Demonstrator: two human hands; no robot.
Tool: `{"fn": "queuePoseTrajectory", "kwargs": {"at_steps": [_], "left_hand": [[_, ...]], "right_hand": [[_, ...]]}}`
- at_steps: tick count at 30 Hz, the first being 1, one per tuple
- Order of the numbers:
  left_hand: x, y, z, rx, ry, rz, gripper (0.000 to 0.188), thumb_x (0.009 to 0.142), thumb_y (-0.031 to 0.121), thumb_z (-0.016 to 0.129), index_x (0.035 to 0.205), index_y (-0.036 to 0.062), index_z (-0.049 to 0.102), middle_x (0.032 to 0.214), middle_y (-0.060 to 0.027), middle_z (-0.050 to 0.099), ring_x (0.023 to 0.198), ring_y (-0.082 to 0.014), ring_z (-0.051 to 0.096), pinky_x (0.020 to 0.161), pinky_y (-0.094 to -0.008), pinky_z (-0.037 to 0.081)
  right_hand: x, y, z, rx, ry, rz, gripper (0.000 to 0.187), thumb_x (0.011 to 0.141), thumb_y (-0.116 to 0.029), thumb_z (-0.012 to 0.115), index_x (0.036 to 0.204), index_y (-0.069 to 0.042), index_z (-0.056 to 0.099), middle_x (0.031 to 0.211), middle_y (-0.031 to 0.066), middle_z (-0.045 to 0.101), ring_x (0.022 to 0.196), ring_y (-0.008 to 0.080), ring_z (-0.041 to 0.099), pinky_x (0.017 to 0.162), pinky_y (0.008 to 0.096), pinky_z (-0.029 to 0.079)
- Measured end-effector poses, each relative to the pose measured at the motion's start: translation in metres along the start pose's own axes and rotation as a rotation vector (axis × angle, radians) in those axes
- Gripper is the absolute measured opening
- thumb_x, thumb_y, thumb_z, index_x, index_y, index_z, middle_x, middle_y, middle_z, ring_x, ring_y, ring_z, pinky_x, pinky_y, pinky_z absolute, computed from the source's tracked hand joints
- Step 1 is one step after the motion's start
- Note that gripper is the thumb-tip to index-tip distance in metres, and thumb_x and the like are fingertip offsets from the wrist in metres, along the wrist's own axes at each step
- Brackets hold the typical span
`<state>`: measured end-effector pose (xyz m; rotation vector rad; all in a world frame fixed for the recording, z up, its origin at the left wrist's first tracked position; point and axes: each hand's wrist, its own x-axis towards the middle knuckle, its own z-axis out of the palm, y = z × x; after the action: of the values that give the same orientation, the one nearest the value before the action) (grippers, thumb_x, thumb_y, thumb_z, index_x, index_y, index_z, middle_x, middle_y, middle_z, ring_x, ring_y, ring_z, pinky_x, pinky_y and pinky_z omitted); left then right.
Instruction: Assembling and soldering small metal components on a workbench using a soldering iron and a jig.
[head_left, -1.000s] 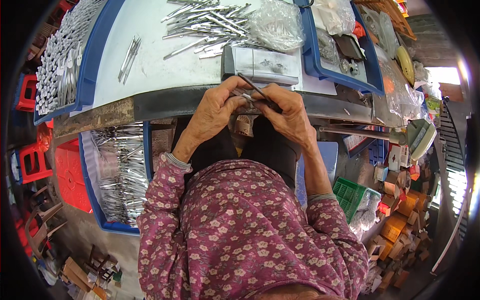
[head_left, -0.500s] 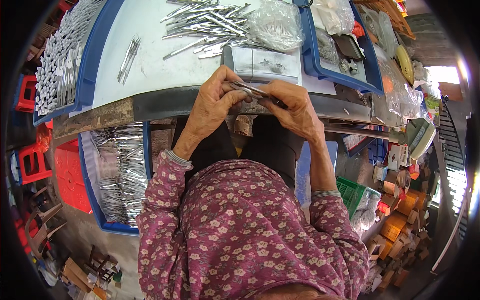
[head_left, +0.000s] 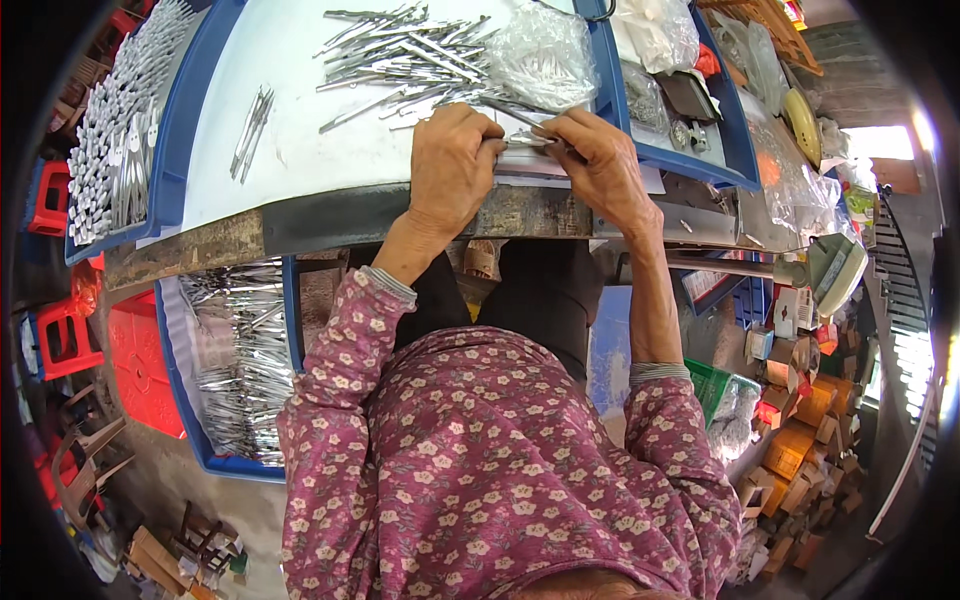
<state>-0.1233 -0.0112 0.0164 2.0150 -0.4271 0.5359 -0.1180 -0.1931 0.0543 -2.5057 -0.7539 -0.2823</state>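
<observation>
Metal piece (head_left: pixel 527 141) lies between left hand (head_left: pixel 450 162) and right hand (head_left: pixel 607 166).

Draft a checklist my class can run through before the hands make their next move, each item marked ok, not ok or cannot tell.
1. Right hand has the slim dark rod at its fingers: ok, the rod's near end meets them.
2. Left hand grips a piece: cannot tell, its fingertips hide the contact.
3. Loose pile of slender metal pieces well away from the left hand: not ok, its near ends lie close by.
4. Clear plastic bag free of the right hand: cannot tell, they overlap or nearly meet in this view.
5. Small metal bunch separate from the pile: ok, lying apart at left.
</observation>
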Motion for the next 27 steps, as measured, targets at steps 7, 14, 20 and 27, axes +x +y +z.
{"fn": "queuePoseTrajectory", "kwargs": {"at_steps": [7, 14, 20, 27], "left_hand": [[0.000, -0.004, 0.000, 0.027, -0.001, 0.049, 0.005, 0.068, 0.003, 0.064, 0.073, 0.0020, 0.063, 0.069, -0.0070, 0.054, 0.066, -0.0228, 0.052, 0.058, -0.0326, 0.039], [-0.001, -0.004, 0.002, -0.005, -0.020, 0.031, 0.004, 0.066, 0.003, 0.064, 0.068, 0.0050, 0.062, 0.070, -0.0044, 0.053, 0.071, -0.0229, 0.051, 0.065, -0.0345, 0.035], [-0.002, -0.005, 0.000, 0.013, -0.011, 0.054, 0.005, 0.066, 0.003, 0.064, 0.067, 0.0048, 0.060, 0.070, -0.0040, 0.053, 0.070, -0.0226, 0.051, 0.065, -0.0342, 0.035], [-0.001, -0.006, 0.001, 0.012, -0.022, 0.057, 0.004, 0.066, 0.004, 0.064, 0.068, 0.0050, 0.060, 0.070, -0.0046, 0.053, 0.071, -0.0234, 0.051, 0.064, -0.0343, 0.035]], "right_hand": [[0.017, -0.014, -0.003, 0.668, 0.233, 0.319, 0.018, 0.081, -0.011, 0.063, 0.097, -0.003, 0.063, 0.071, -0.0003, 0.061, 0.062, 0.0044, 0.051, 0.054, 0.0195, 0.042], [0.020, -0.021, 0.018, 0.832, 0.231, 0.273, 0.023, 0.083, -0.014, 0.061, 0.104, -0.004, 0.059, 0.081, 0.0001, 0.060, 0.067, 0.0071, 0.052, 0.056, 0.0210, 0.042], [0.012, -0.030, 0.007, 0.245, 0.227, 0.242, 0.020, 0.082, -0.015, 0.063, 0.092, 0.000, 0.055, 0.064, 0.0091, 0.057, 0.054, 0.0212, 0.054, 0.051, 0.0315, 0.042], [0.018, -0.040, 0.004, 0.388, 0.515, -0.033, 0.018, 0.079, -0.013, 0.065, 0.087, -0.002, 0.054, 0.065, 0.0109, 0.058, 0.056, 0.0194, 0.058, 0.051, 0.0294, 0.043]]}}
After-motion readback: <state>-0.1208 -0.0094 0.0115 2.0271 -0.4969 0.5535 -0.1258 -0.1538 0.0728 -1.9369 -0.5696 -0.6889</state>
